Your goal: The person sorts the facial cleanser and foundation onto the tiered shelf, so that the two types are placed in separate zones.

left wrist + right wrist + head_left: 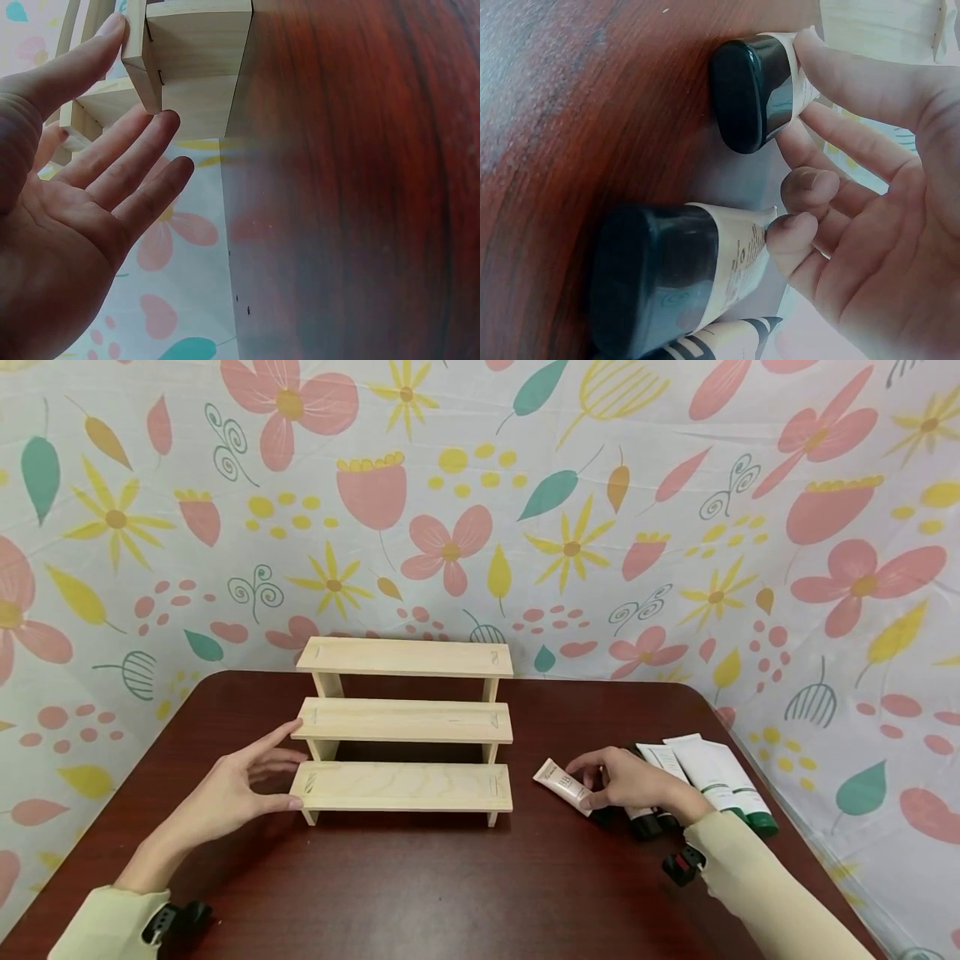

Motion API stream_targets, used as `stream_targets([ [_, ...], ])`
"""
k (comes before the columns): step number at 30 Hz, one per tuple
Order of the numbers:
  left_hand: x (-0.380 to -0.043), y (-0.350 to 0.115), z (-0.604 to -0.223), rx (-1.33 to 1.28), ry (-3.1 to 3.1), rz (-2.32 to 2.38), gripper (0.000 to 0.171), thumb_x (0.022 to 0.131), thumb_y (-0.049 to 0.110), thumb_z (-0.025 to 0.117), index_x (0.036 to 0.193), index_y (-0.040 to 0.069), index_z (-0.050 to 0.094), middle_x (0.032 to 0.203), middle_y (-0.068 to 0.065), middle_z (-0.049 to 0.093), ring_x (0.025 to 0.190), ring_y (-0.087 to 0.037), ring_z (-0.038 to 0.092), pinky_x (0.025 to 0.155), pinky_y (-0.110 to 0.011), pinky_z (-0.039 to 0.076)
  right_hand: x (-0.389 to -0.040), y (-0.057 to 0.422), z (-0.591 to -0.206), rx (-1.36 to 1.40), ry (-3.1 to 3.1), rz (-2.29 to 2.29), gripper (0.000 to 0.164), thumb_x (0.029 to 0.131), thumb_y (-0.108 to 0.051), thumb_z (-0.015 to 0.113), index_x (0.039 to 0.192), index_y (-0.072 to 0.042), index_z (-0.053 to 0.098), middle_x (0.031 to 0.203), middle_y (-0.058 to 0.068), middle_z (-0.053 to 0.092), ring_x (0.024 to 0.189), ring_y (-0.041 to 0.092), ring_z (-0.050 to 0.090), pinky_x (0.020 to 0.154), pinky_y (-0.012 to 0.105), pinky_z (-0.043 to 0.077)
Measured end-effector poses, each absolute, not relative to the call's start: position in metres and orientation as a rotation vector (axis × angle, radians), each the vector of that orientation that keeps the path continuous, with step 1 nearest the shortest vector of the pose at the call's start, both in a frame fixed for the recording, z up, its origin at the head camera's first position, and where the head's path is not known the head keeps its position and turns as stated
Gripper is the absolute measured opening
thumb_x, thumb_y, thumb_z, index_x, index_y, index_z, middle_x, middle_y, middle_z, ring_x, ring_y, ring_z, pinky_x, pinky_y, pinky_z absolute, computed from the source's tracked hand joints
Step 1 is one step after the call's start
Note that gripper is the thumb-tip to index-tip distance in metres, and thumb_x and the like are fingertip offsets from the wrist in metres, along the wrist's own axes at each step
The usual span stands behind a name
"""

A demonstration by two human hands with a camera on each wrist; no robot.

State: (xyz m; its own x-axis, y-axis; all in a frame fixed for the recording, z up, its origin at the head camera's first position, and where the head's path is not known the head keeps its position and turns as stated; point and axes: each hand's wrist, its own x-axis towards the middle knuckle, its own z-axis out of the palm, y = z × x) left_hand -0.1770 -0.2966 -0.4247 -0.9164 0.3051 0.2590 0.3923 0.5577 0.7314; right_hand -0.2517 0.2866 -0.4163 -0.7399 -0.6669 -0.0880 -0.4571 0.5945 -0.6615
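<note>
A three-tier wooden display stand (408,787) stands upright on the table. My left hand (225,793) is at its left side, thumb at the end of the lowest tier and index finger at the end of the middle one. In the left wrist view the fingers (139,157) are spread and nearly straight beside the boards. My right hand (637,783) pinches a small beige cosmetic tube (558,782) between thumb and fingers, right of the stand. The tube's black cap (739,97) faces the right wrist camera, close over the table.
Another beige tube with a black cap (660,277) lies beside the right hand, next to a striped tube (724,341). Larger white tubes with green caps (708,772) lie at the table's right side. A floral cloth (450,485) hangs behind the dark wooden table (420,893).
</note>
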Motion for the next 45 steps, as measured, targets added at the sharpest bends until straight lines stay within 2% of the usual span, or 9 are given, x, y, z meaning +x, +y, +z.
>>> stream_targets([
  [5,-0.177,-0.297,-0.424,-0.619,-2.671,-1.306,0.106,0.078,0.018,0.096,0.166,0.021,0.037,0.126,-0.010,0.072,0.112,-0.019,0.071,0.093,-0.025,0.055,-0.252,0.284,-0.414,-0.859,2.516,-0.862,0.043,0.085,-0.009,0.088,0.123,0.001,0.071,0.083,0.006,0.061,0.061,0.014,0.047,0.062,0.026,0.042],
  [11,-0.177,-0.298,-0.424,-0.620,-2.675,-1.303,0.106,0.078,0.018,0.096,0.166,0.020,0.037,0.126,-0.011,0.072,0.112,-0.019,0.071,0.094,-0.025,0.054,-0.250,0.280,-0.412,-0.826,2.514,-0.819,0.043,0.086,-0.012,0.089,0.123,0.001,0.071,0.084,0.001,0.064,0.069,0.016,0.055,0.065,0.027,0.046],
  [17,-0.177,-0.298,-0.425,-0.618,-2.683,-1.305,0.106,0.079,0.020,0.096,0.166,0.022,0.036,0.128,-0.010,0.072,0.113,-0.019,0.071,0.095,-0.028,0.055,-0.250,0.278,-0.412,-0.819,2.523,-0.769,0.032,0.085,-0.015,0.090,0.112,-0.006,0.075,0.081,-0.002,0.065,0.072,0.013,0.057,0.065,0.028,0.047],
  [32,-0.177,-0.298,-0.423,-0.607,-2.695,-1.303,0.106,0.079,0.020,0.096,0.166,0.021,0.036,0.127,-0.009,0.072,0.113,-0.024,0.071,0.095,-0.030,0.055,-0.247,0.280,-0.412,-0.777,2.517,-0.835,0.020,0.089,-0.016,0.085,0.105,-0.007,0.076,0.072,-0.003,0.057,0.060,0.007,0.046,0.058,0.024,0.038],
  [40,-0.176,-0.298,-0.424,-0.615,-2.686,-1.304,0.105,0.079,0.020,0.096,0.166,0.021,0.037,0.126,-0.009,0.072,0.113,-0.025,0.071,0.094,-0.027,0.054,-0.245,0.282,-0.406,-0.819,2.533,-1.024,0.014,0.092,-0.013,0.083,0.103,-0.007,0.076,0.077,0.000,0.062,0.064,0.012,0.051,0.058,0.024,0.042],
  [45,-0.177,-0.299,-0.425,-0.627,-2.677,-1.308,0.105,0.079,0.018,0.096,0.166,0.020,0.037,0.127,-0.010,0.072,0.112,-0.023,0.071,0.094,-0.024,0.053,-0.243,0.281,-0.398,-0.827,2.629,-1.041,0.019,0.091,-0.017,0.086,0.104,-0.007,0.076,0.080,-0.001,0.064,0.064,0.013,0.052,0.058,0.025,0.042],
])
